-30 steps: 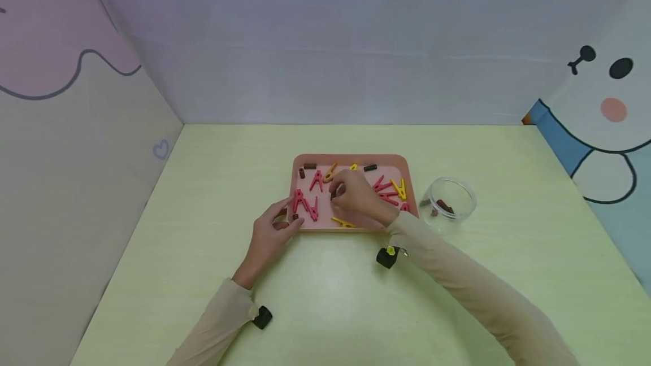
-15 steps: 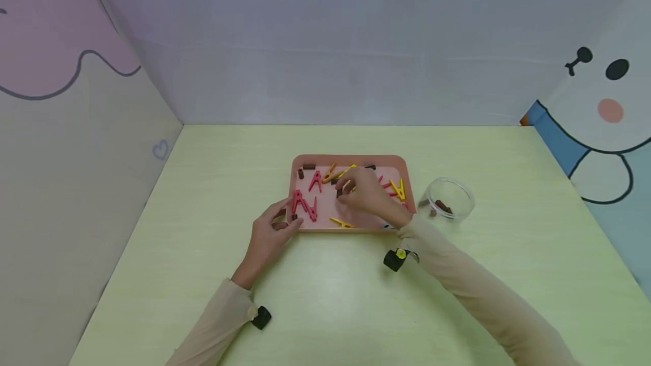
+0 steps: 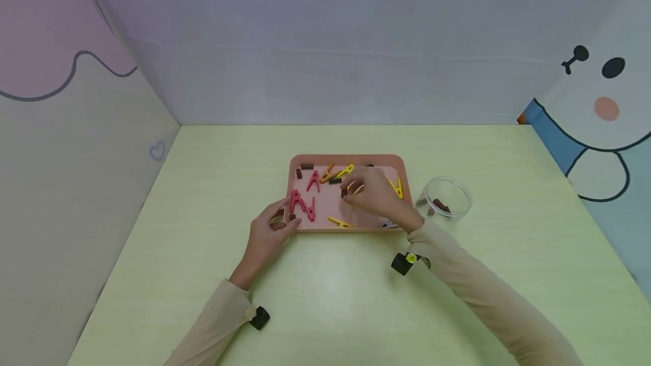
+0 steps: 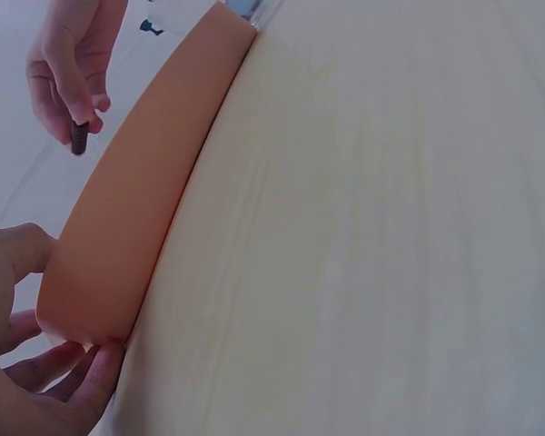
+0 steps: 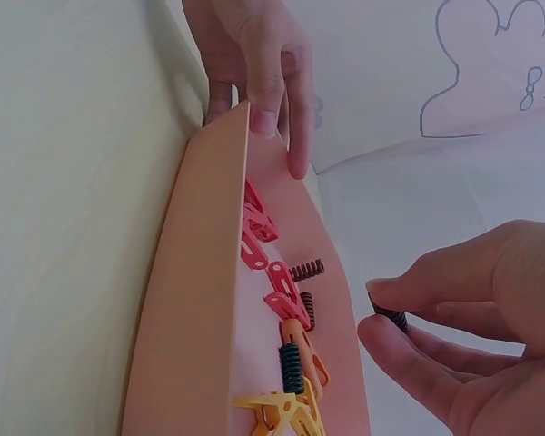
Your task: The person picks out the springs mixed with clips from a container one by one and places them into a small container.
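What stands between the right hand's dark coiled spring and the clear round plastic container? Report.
The pink rectangular tray's right rim and a yellow plastic clip lie between the spring and the container; nothing taller visibly blocks the way.

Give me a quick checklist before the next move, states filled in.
1. Coil spring pinched in right hand: ok.
2. Pink tray steadied: ok, left hand grips its left end.
3. Held spring above the clear jar: not ok, it is over the tray; the jar stands to the tray's right.
4. Tray free of other springs: not ok, several lie there, one dark spring right by an orange clip.
5. Jar mouth uncovered: cannot tell, a clear lid might not show.
6. Brown pieces in the jar are springs: cannot tell, too small.
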The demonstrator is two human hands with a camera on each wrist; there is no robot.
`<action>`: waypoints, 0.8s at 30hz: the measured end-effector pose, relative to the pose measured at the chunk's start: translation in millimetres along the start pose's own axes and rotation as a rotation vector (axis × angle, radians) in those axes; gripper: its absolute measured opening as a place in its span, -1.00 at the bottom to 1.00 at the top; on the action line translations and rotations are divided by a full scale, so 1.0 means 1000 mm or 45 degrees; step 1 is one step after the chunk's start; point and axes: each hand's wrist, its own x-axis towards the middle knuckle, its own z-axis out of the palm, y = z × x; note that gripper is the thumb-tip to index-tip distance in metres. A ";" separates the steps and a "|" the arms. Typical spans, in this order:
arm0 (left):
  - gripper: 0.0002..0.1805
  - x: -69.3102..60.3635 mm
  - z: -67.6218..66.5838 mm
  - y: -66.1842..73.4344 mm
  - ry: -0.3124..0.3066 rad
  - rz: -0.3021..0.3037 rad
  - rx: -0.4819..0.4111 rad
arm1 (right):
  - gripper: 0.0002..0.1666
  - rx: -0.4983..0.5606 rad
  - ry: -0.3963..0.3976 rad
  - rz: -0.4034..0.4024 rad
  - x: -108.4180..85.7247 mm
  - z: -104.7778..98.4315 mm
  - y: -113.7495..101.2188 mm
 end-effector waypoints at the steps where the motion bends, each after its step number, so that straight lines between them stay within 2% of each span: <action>1: -0.35 0.000 0.000 0.000 0.001 -0.001 -0.002 | -0.80 0.004 0.001 -0.004 -0.001 -0.001 0.000; 7: -0.36 -0.001 0.000 0.000 0.002 -0.002 0.013 | -0.80 0.003 0.025 -0.036 -0.007 -0.007 -0.001; 15: -0.36 0.000 0.000 -0.001 0.005 0.013 -0.004 | -0.82 -0.049 0.102 -0.132 -0.014 -0.018 -0.001; 24: -0.36 -0.002 0.000 0.002 0.002 -0.018 0.010 | -0.82 0.009 0.067 -0.105 -0.027 -0.033 -0.003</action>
